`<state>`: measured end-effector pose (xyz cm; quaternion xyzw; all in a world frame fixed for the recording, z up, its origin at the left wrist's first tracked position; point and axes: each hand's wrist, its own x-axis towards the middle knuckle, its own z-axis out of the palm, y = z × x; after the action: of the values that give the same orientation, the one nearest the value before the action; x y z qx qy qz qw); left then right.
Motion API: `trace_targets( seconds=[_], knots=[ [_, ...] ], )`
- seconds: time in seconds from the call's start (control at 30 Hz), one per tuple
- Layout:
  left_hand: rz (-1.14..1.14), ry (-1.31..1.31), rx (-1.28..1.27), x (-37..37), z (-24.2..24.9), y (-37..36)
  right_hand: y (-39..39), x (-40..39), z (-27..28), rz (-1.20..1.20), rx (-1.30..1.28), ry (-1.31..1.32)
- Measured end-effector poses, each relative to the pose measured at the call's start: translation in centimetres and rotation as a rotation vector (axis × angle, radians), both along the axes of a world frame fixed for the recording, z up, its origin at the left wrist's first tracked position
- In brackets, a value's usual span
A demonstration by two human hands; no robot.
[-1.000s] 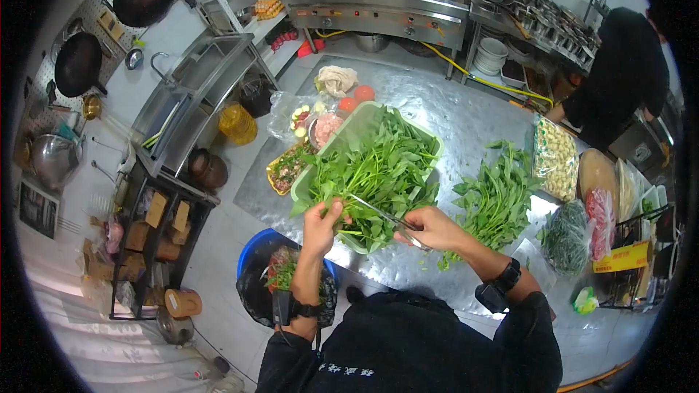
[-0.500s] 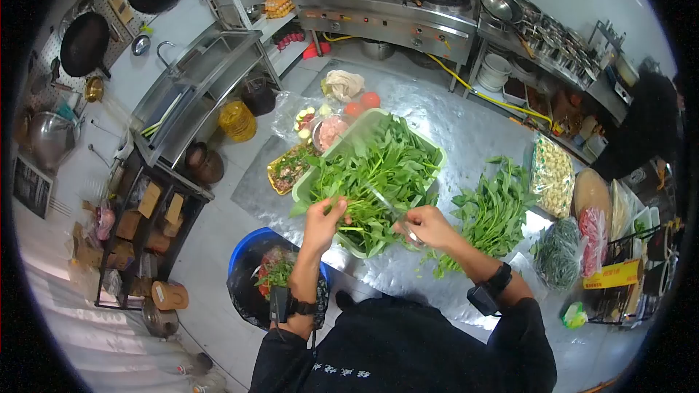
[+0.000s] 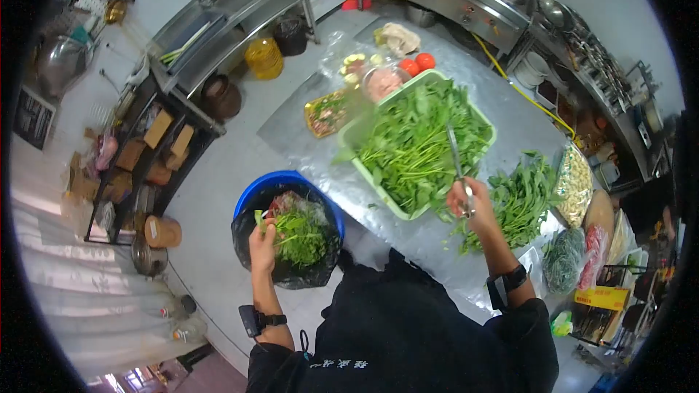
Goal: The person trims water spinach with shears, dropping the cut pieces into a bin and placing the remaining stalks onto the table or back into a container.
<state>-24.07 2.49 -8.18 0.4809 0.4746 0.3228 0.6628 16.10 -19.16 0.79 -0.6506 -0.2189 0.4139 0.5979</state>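
My left hand is over the near left side of the blue-rimmed bin, lined with a black bag. Its fingers are closed on a bit of green stem. Beneath lie leafy green scraps. At the table's near side, my right hand grips scissors, their blades pointing away over the greens. Leafy green vegetables fill the pale green basket. A second heap of leafy stems lies right of the basket, close to my right hand.
Behind the basket are tomatoes, a bowl of pink minced meat and a yellow-edged tray of chopped food. Bagged garlic-like pieces and dark green strands sit at right. A person in dark clothing is at the far right.
My left hand has left the basket and moved down left to the bin with a stem piece. My right hand keeps the scissors, now pulled slightly away from the greens. The view has shifted.
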Motion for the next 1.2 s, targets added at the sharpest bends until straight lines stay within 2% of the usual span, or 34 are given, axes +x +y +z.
trace_targets(
  seconds=[0.07,0.1,0.13,0.2,0.3,0.4,0.47,0.6,0.7,0.73,0.8,0.93,0.97,1.0,1.03,1.07,1.13,1.2],
  knots=[
    [-0.042,0.237,-0.003,-2.5,-2.4,0.0,0.6,-1.5,0.0,-0.087,0.009,0.044],
    [-0.167,0.373,0.167,-4.1,-4.9,0.3,0.7,-2.1,-0.4,-0.102,0.049,0.049],
    [-0.290,0.566,0.227,-6.4,-9.3,1.1,0.9,-2.8,-0.6,-0.115,0.059,0.051],
    [-0.523,0.991,0.418,-7.6,-10.2,1.0,0.6,-4.1,-0.8,-0.158,0.071,0.046],
    [-0.669,1.320,0.232,-4.9,-7.5,2.0,-0.4,-5.8,-1.2,-0.231,0.018,0.040],
    [-0.524,1.030,0.546,-0.6,-9.0,2.1,-2.2,-7.7,-1.6,-0.313,-0.016,0.030],
    [-0.490,0.691,0.855,5.4,-6.7,0.8,-3.7,-9.1,-1.8,-0.382,-0.034,0.038],
    [-0.603,0.297,1.070,15.2,-4.8,-2.6,-6.2,-12.0,-2.0,-0.551,-0.121,0.086],
    [-0.751,0.427,1.257,18.7,-10.8,-3.5,-8.8,-13.4,-2.6,-0.631,-0.150,0.102],
    [-0.779,0.408,1.186,18.7,-10.7,-3.1,-9.5,-13.8,-2.6,-0.646,-0.177,0.127],
    [-0.827,0.563,1.002,17.5,-9.5,-2.7,-11.3,-13.8,-3.5,-0.655,-0.166,0.136],
    [-0.557,0.608,1.120,8.7,-12.0,0.6,-13.3,-12.4,-5.3,-0.646,-0.101,0.146],
    [-0.495,0.832,0.964,6.1,-11.3,0.5,-13.7,-11.8,-5.8,-0.642,-0.082,0.170],
    [-0.471,0.912,0.940,3.3,-12.3,1.1,-14.2,-11.1,-6.1,-0.631,-0.065,0.199],
    [-0.489,0.973,1.028,0.5,-13.1,1.4,-14.7,-10.4,-6.2,-0.619,-0.088,0.212],
    [-0.382,1.081,1.076,0.0,-11.3,-0.5,-15.4,-9.5,-6.7,-0.601,-0.085,0.227],
    [-0.345,1.127,1.014,0.9,-8.5,-3.5,-16.7,-7.7,-7.6,-0.555,-0.084,0.263],
    [-0.505,0.947,1.081,2.7,-9.0,-5.7,-18.1,-6.3,-8.3,-0.520,-0.060,0.291]
  ],
)
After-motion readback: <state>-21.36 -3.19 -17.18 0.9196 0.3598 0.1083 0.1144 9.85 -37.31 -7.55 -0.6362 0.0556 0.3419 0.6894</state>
